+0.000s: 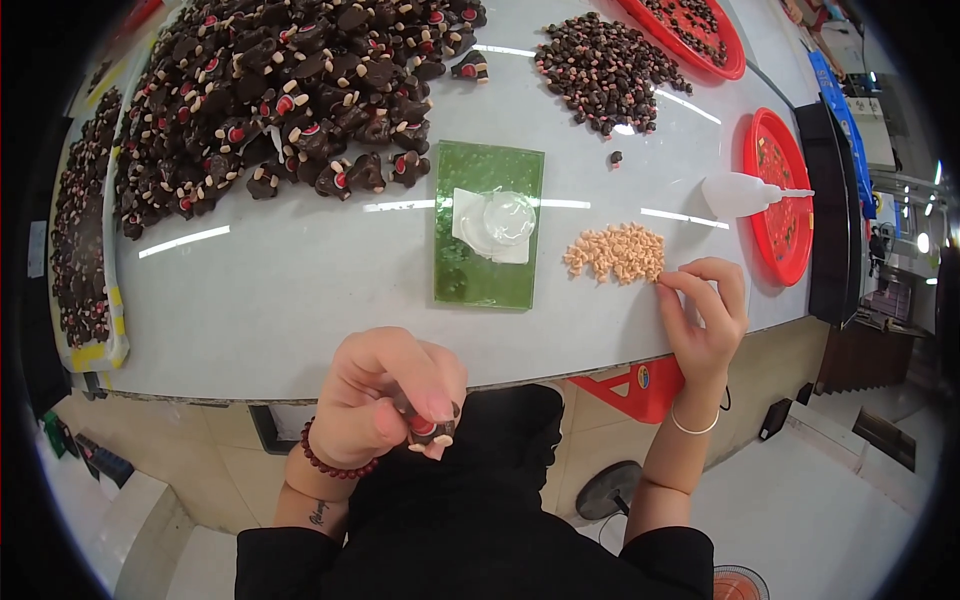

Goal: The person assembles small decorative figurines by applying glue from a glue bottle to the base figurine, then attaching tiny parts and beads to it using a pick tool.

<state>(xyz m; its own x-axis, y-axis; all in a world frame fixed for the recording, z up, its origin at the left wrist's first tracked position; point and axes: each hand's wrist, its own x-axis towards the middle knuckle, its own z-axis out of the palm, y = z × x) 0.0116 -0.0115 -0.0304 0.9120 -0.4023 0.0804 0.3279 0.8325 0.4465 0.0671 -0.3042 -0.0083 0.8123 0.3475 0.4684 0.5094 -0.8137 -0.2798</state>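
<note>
My left hand point(385, 390) is closed around a small dark brown figure piece point(430, 432) with red and cream parts, held in front of the table's near edge. My right hand point(708, 310) has thumb and forefinger pinched together at the right edge of a pile of small beige pieces point(615, 252); what lies between the fingertips is too small to make out. Left of that pile, a green slab point(485, 285) bears a clear round dish point(500, 222) on a white sheet.
A large heap of dark brown figure pieces point(300, 90) covers the far left. A yellow-taped tray point(85, 240) stands beside it. Small dark pieces point(605, 75) lie at the back. Red trays point(778, 200) and a white squeeze bottle point(735, 195) are on the right.
</note>
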